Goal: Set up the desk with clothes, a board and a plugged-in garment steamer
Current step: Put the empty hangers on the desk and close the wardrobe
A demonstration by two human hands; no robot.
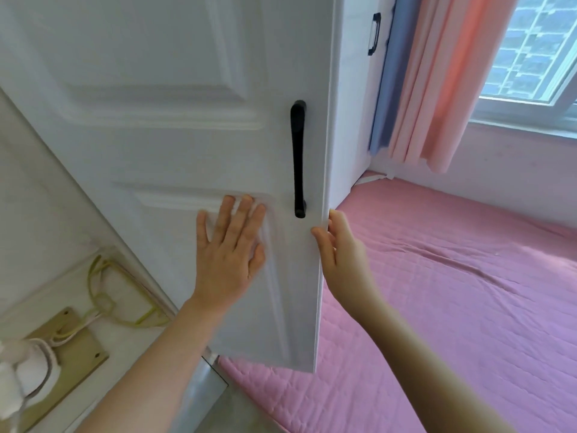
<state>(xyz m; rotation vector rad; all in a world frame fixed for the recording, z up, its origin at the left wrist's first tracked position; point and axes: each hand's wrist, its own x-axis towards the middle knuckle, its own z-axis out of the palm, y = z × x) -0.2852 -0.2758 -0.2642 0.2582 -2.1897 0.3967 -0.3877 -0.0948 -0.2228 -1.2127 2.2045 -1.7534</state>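
White panelled wood filled most of the view: a wardrobe door (156, 135), standing partly open beside a bed. The left hand (229, 248) was laid flat on the lower panel, fingers straight and spread, with nothing held. It was judged to be placed there to steady or push the door. The right hand (340, 248) was set on the door's free edge, just below the black handle (298, 157). Its thumb lay on the front face and its fingers were curled behind, so that the edge was pinched. The handle itself was not touched. This edge grip was judged to give control of the swing. Whether the door was being opened or closed could not be told.

No clothes were seen, and the wardrobe interior was hidden by the door. A tan board (71, 345) with small holes near its corners was noted at lower left on a pale surface, taken to be the desk (62, 276). On the board rested a white object with cord wound round it, judged likely to be the steamer (28, 373), though blurred and cut off by the frame. A yellow-green cord (125, 295) was looped just beyond the board. No plug or socket was seen, so the plugged-in state could not be confirmed.

A pink quilted cover (452, 292), curtains (437, 89) and a window (537, 48) were recorded to the right. No brand, label or legible writing was found.
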